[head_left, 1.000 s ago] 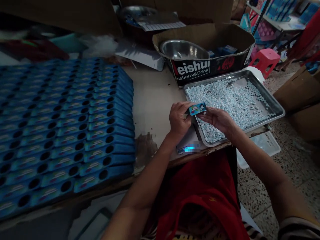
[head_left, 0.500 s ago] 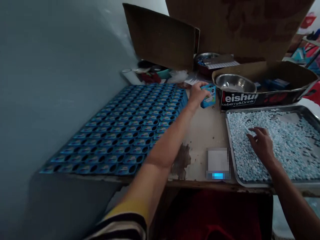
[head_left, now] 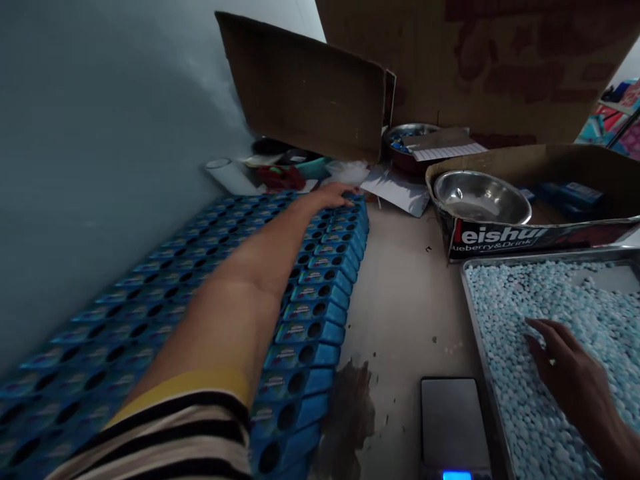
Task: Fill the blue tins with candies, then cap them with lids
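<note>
My left hand (head_left: 336, 195) reaches to the far right corner of the rows of blue boxes. Its fingers are bent over a small blue box (head_left: 356, 202) at the end of the block, partly covered by them. Each box in the rows (head_left: 306, 310) has a dark round spot on its top face. Over the metal tray (head_left: 475, 320), my right hand (head_left: 570, 367) hovers low above pale blue and white pellets (head_left: 515, 400), thumb and fingers apart. One light pellet shows by its palm. Left of the tray lies a small digital scale (head_left: 454, 420) with a lit blue display.
Behind the tray stands an open cardboard box (head_left: 540, 237) holding a steel bowl (head_left: 483, 199) and blue packs. Another bowl (head_left: 414, 128), white card (head_left: 397, 190) and cardboard flaps (head_left: 305, 87) are at the back. A wall (head_left: 100, 147) borders the left side.
My left hand has carried the blue box leftward from the table's middle to the far end of the rows. My right hand stays over the pellets. The view has shifted.
</note>
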### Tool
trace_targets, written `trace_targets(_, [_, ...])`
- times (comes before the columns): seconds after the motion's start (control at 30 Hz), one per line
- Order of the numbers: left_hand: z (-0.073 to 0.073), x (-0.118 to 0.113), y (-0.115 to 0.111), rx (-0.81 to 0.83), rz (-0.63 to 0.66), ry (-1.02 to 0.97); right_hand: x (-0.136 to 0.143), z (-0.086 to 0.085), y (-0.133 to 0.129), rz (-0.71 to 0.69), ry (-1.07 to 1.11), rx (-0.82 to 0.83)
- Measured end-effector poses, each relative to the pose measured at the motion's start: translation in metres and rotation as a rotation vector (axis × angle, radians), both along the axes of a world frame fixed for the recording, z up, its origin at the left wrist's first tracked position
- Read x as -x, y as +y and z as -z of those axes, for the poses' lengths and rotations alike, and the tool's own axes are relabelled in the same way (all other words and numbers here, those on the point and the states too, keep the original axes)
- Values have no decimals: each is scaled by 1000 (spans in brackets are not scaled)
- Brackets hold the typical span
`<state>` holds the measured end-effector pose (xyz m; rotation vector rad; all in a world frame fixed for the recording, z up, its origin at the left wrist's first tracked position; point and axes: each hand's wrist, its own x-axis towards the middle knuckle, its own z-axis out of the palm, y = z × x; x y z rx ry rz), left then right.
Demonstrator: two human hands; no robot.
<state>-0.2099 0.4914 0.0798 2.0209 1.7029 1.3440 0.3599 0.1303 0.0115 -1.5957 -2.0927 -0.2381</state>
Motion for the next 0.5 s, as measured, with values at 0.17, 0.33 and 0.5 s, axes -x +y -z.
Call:
trace_targets(0.17, [-16,4,-11,316,55,15,0,-7,0,37,84,-56])
trace_targets(0.33, [-84,-10,-29,164,-193,-57,-5,-2,12,70,126,-129])
trace_targets(0.5, [-135,-102,-43,-138,-125,-78,2,2,17,48,211,-159])
